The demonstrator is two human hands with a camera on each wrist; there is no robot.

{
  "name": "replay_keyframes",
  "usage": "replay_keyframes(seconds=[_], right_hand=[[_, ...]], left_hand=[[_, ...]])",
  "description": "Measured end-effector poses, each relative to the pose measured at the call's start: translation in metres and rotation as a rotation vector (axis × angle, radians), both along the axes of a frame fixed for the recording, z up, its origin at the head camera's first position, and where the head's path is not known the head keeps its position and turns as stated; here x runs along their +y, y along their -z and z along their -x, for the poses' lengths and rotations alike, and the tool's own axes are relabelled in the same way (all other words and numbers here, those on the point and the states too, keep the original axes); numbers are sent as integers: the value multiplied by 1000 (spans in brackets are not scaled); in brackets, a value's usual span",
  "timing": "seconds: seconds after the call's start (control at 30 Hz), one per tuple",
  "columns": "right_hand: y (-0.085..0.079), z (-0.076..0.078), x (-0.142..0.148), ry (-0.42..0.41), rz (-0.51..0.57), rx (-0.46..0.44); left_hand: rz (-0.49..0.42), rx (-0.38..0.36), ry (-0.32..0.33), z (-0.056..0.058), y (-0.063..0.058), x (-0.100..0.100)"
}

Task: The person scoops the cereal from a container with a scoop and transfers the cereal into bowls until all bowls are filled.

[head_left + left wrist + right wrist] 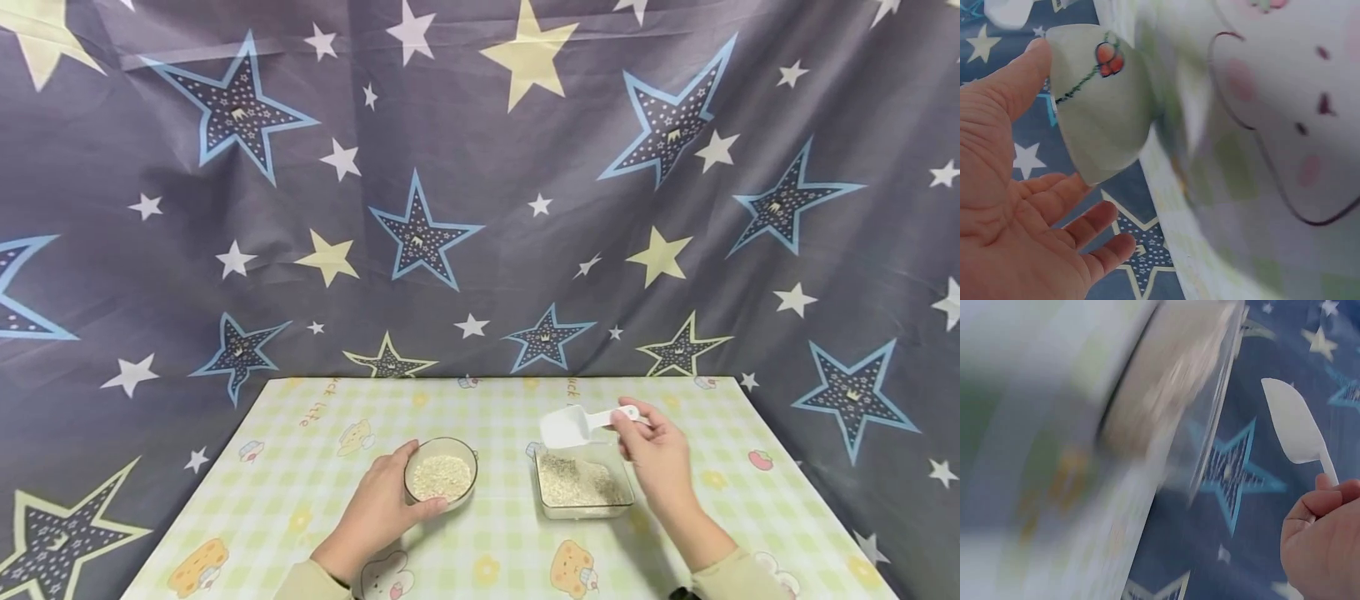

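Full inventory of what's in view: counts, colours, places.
scoop: 1, white, held above rear of rectangular container
round bowl: 1, translucent with red berry print, left of container
bowl's grains: 1 portion, pale cream, inside bowl
rectangular container: 1, clear, table's right half
container's grains: 1 portion, greyish beige, inside container
tablecloth: 1, green-white check with cartoon prints, under both vessels
star curtain: 1, grey-blue, behind table
sleeves: 2, pale beige, bottom edge
left hand: 1, bare, holding bowl
right hand: 1, bare, pinching scoop handle
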State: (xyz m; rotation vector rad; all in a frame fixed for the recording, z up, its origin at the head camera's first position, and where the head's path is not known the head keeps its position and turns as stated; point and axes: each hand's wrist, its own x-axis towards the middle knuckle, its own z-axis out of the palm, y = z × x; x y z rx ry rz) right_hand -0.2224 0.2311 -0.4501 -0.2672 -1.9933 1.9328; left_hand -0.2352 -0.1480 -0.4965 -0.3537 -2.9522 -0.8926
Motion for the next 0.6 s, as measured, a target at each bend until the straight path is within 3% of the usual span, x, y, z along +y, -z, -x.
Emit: replay_keyframes(seconds=[0.13, 0.27, 0.43, 0.6], right_hand=[[3, -12, 35, 47, -164, 22], [8, -22, 52, 57, -387, 54], [17, -22, 49, 21, -628, 207], [26, -19, 35, -26, -789, 372]], left_hand=[[-11, 40, 36, -2, -8, 9], [-37, 78, 118, -5, -17, 32], [-21, 58, 242, -9, -21, 72], [32, 18, 298, -9, -16, 108]])
